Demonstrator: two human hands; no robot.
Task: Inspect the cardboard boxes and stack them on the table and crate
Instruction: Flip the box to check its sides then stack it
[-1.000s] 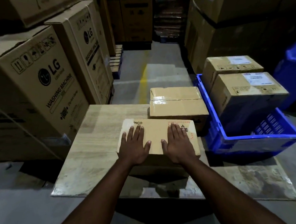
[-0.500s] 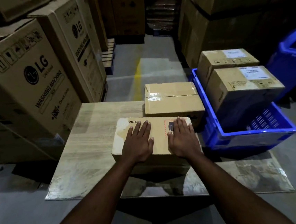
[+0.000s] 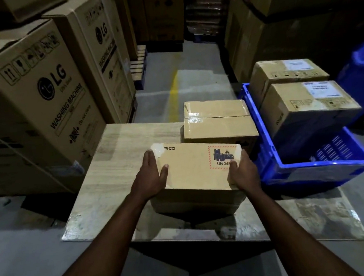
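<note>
- a blue plastic crate (image 3: 313, 168) stands just right of the table and holds two brown cardboard boxes with white labels: the near labelled box (image 3: 307, 112) and, behind it, the far labelled box (image 3: 281, 72).
- a brown cardboard box printed "pico" (image 3: 192, 165) is at the near middle of the pale wood-grain table (image 3: 123, 157). its long axis runs left to right, with a red-bordered battery label at its right end.
- the left hand (image 3: 149, 176) grips its left end and the right hand (image 3: 244, 172) its right end, fingers clamped round the sides and thumbs on top.
- a tape-sealed cardboard box (image 3: 217, 125) sits just behind it.
</note>
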